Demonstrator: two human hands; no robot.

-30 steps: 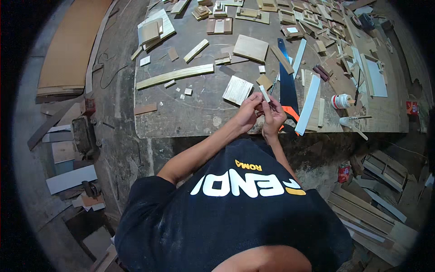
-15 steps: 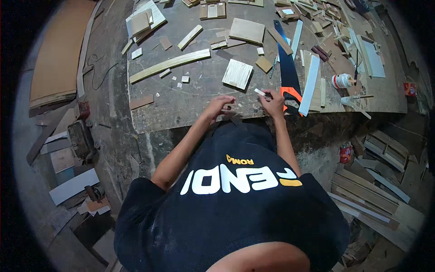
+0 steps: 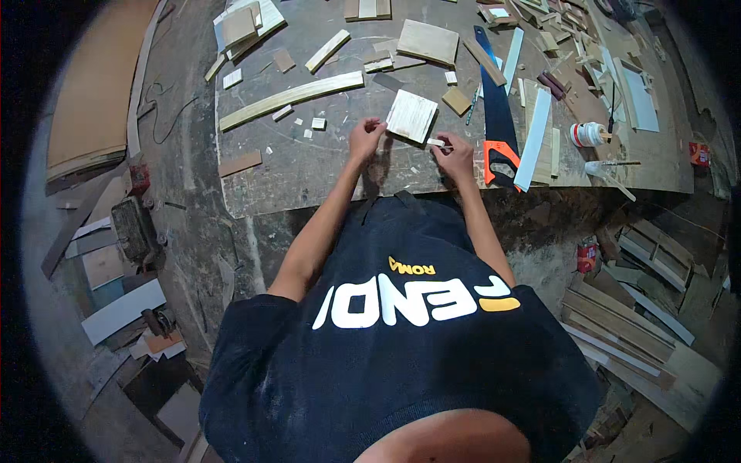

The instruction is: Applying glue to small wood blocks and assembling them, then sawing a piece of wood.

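Broadly, a grey floor (image 3: pixel 189 262) surrounded the work, with scrap boards (image 3: pixel 625 332) lying on it at the right and brown sheets (image 3: pixel 100 85) layered at the upper left. The table (image 3: pixel 293 177) filled the upper middle, its brown top scuffed and marked, and many wood scraps (image 3: pixel 556 38) crowded its far right corner.

Nearer on the table were one saw (image 3: pixel 498 108), one long wood strip (image 3: pixel 293 100), one white strip (image 3: pixel 534 139), one bottle (image 3: pixel 588 134), two dark red rods (image 3: pixel 552 85) and one square block (image 3: pixel 411 117). Two hands worked at that block, with one small stick (image 3: pixel 436 142) between them.

The saw had a flat dark blade and an orange handle; the bottle was white and round, marked with red. The block, pale and streaked with grain, lay flat near the front edge. The left hand (image 3: pixel 367 140) had its fingers curled at the block's left edge; whether they gripped it, I cannot tell. The right hand (image 3: pixel 454 157) pinched the short, pale stick between thumb and fingers, just beside the block's near right corner.
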